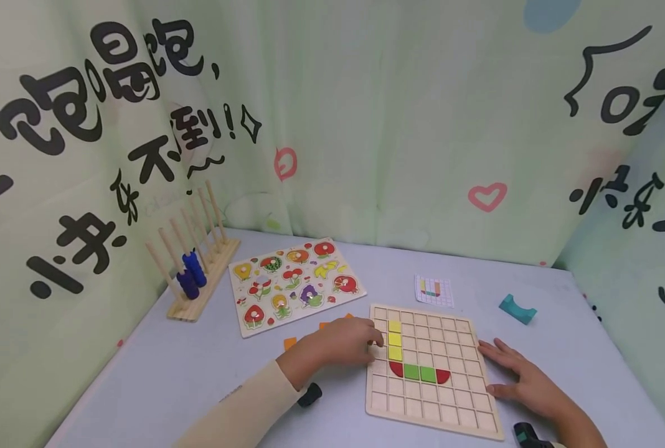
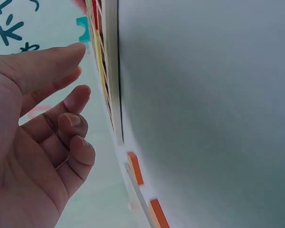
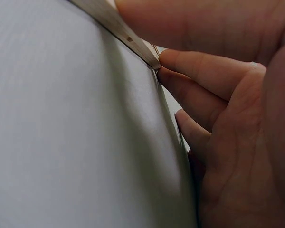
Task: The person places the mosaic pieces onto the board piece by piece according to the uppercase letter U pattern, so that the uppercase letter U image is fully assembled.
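A wooden grid board [image 1: 467, 398] lies flat between my hands. In its cells sit a column of yellow squares [image 1: 395, 339] and a lower row with green squares [image 1: 419, 373] between two rounded red pieces [image 1: 443, 376]. My left hand [image 1: 340, 341] hovers over the board's left edge. In the left wrist view that hand [image 2: 42, 123] holds nothing, its fingers loosely bent and the thumb apart from them. At the opposite edge, my right hand [image 1: 528, 379] rests with extended fingers; its thumb and fingertips touch the board's side in the right wrist view.
Orange blocks [image 1: 290, 343] lie left of the board, partly behind my left arm. A fruit puzzle [image 1: 304, 315] and a peg stand [image 1: 215, 270] with blue beads [image 1: 188, 284] are farther left. Behind the board are a pattern card [image 1: 434, 292] and a teal arched block [image 1: 517, 310].
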`<state>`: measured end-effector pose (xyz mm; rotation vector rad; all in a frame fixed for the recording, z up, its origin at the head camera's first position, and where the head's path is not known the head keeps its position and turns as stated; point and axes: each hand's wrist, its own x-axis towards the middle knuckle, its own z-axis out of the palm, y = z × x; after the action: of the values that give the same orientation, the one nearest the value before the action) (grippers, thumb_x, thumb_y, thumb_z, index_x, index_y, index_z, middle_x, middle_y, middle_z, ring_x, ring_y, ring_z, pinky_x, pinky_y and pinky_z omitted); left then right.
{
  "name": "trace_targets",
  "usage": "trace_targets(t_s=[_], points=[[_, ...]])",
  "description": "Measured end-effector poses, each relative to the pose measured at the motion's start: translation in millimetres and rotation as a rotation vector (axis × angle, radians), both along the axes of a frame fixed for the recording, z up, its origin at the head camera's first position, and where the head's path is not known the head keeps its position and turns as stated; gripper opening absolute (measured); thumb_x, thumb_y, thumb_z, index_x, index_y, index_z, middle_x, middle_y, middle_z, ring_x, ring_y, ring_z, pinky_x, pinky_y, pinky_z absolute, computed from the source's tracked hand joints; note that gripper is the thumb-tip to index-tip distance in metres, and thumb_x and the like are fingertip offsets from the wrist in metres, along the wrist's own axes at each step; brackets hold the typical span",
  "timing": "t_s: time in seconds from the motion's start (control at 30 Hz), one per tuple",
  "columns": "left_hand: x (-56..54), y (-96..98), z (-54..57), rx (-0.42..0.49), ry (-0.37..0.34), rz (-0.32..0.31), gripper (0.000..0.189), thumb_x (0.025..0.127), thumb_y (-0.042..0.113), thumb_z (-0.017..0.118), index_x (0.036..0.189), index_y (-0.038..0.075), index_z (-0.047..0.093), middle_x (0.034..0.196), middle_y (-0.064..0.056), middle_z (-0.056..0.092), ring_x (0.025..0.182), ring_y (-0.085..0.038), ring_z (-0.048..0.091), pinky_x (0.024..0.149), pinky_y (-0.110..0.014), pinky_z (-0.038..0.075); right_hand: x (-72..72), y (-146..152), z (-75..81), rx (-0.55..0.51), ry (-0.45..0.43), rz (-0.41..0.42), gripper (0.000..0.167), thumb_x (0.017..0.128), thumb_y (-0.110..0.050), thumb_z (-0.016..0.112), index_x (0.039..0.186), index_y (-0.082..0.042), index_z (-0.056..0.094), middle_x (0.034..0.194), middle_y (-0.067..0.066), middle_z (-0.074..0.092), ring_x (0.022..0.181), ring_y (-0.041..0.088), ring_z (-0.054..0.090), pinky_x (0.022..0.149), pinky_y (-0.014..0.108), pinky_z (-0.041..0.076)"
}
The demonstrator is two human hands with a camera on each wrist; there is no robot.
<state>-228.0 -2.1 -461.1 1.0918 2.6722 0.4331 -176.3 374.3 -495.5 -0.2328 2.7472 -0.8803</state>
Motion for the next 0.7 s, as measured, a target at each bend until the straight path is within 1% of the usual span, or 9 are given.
trace_targets(t_s=[0.23,0.4,0.47,0.57,0.7], points=[[-1.0,-24.5,-3.1,-0.010,0.017,0.031,0.025,0.086,0.023,0.075,0.111,0.024,0.072,0.095,0.013,0.060,0.084,-0.001,0.053,0.074,-0.020,0.047,0.0,-0.5,1.9,-0.019,-0.018,-0.008,0.087,0.075,-0.038,0.078,0.147,-0.006,0.041,0.153,0.032,0.016,0.136,0.056,0.011,0.095,0.077,0.016],[-0.1,-47.4,-0.9,-0.005,-0.012,0.097,0.025,0.086,0.026,0.076,0.110,0.025,0.072,0.096,0.014,0.060,0.087,-0.002,0.055,0.076,-0.022,0.048,-0.1,-0.3,-2.7,-0.043,-0.035,-0.022,0.088,0.075,-0.038,0.079,0.147,-0.006,0.041,0.154,0.031,0.015,0.137,0.055,0.010,0.096,0.076,0.015],[-0.7,-57.6,-0.6,0.006,-0.031,0.124,0.025,0.085,0.026,0.076,0.110,0.025,0.072,0.098,0.014,0.060,0.087,-0.002,0.055,0.077,-0.023,0.049,1.0,-0.8,-3.6,-0.042,-0.029,-0.024,0.088,0.074,-0.038,0.080,0.147,-0.006,0.042,0.154,0.031,0.017,0.137,0.055,0.011,0.097,0.076,0.016],[-2.1,-70.6,-1.1,0.019,-0.042,0.155,0.026,0.085,0.027,0.076,0.110,0.025,0.072,0.099,0.015,0.061,0.091,-0.003,0.058,0.080,-0.024,0.050,2.1,-0.9,-2.3,-0.035,-0.004,-0.013,0.087,0.074,-0.037,0.080,0.146,-0.006,0.043,0.153,0.031,0.019,0.137,0.055,0.013,0.096,0.076,0.017],[-3.0,-85.9,1.2,0.028,-0.049,0.176,0.029,0.084,0.026,0.077,0.112,0.023,0.072,0.100,0.015,0.062,0.093,-0.005,0.059,0.082,-0.026,0.050,2.2,0.3,-0.9,-0.026,0.014,-0.011,0.086,0.074,-0.037,0.079,0.145,-0.005,0.044,0.152,0.031,0.020,0.136,0.055,0.014,0.096,0.076,0.017]])
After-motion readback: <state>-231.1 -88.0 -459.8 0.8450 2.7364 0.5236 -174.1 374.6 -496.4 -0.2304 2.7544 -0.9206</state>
